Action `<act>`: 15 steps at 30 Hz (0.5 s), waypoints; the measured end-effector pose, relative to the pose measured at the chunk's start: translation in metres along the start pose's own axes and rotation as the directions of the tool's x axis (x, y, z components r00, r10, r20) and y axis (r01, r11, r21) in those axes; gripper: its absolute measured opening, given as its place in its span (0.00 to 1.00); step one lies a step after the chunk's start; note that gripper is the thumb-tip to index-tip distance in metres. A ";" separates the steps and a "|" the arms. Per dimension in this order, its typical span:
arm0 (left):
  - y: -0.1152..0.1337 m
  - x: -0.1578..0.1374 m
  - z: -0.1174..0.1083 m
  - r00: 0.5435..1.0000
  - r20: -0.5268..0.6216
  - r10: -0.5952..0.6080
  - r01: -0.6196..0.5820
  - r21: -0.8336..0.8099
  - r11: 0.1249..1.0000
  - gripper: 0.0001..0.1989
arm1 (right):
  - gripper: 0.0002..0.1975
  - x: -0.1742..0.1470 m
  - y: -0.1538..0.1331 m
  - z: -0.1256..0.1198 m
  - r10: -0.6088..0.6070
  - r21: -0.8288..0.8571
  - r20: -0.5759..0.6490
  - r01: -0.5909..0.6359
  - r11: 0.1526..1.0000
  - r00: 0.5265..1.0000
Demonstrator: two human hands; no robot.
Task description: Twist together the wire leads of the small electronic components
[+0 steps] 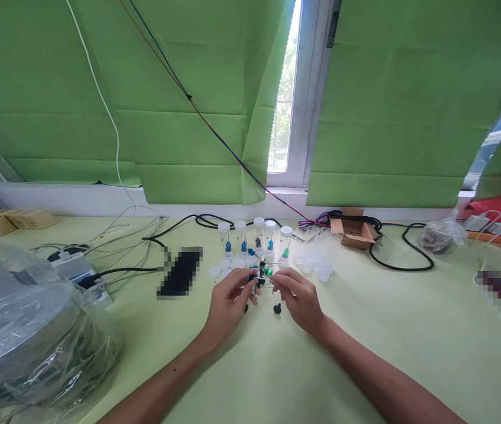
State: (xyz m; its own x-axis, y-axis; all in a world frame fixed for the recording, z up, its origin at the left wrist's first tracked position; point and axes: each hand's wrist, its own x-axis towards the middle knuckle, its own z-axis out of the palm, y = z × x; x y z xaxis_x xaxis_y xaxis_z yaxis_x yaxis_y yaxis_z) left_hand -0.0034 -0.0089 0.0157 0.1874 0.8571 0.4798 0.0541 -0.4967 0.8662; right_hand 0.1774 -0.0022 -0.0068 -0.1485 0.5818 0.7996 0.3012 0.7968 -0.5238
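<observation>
My left hand (230, 294) and my right hand (297, 291) are both closed in a pinch, close together over the table. Between their fingertips runs a thin silvery rod (263, 278), one end at each hand. Small green pieces (268, 271) and dark pieces lie just behind it, partly hidden by the fingers. A black knob-like piece (277, 308) rests on the table beside my right hand, and another dark one shows under my left fingers. Beyond the hands, several clear vials with white caps (285, 232) stand in a row, with blue, dark or green pieces inside.
White round caps (215, 271) lie left of the vials, and clear plastic pieces (323, 271) lie to the right. Farther back is an open cardboard box (352, 231) among black cables (409, 268). A large plastic-wrapped bundle (33, 335) fills the left front. A blurred-out dark rectangle (180, 272) lies left.
</observation>
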 end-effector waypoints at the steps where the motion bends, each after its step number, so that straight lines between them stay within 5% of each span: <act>1: -0.001 0.000 0.000 1.000 0.003 0.015 -0.015 -0.005 1.000 0.11 | 0.11 0.000 0.000 0.000 -0.008 0.003 -0.003 0.008 1.000 1.000; 15: -0.008 0.001 -0.003 0.995 0.036 0.093 -0.092 -0.020 0.996 0.07 | 0.11 0.001 0.001 -0.002 -0.032 0.039 0.005 0.032 0.999 0.999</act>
State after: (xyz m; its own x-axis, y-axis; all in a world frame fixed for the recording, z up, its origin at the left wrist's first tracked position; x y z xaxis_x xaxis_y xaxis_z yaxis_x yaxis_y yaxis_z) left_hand -0.0066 -0.0037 0.0094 0.2273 0.8016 0.5529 0.0168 -0.5709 0.8208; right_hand 0.1789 -0.0014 -0.0056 -0.1624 0.5570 0.8145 0.2598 0.8204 -0.5093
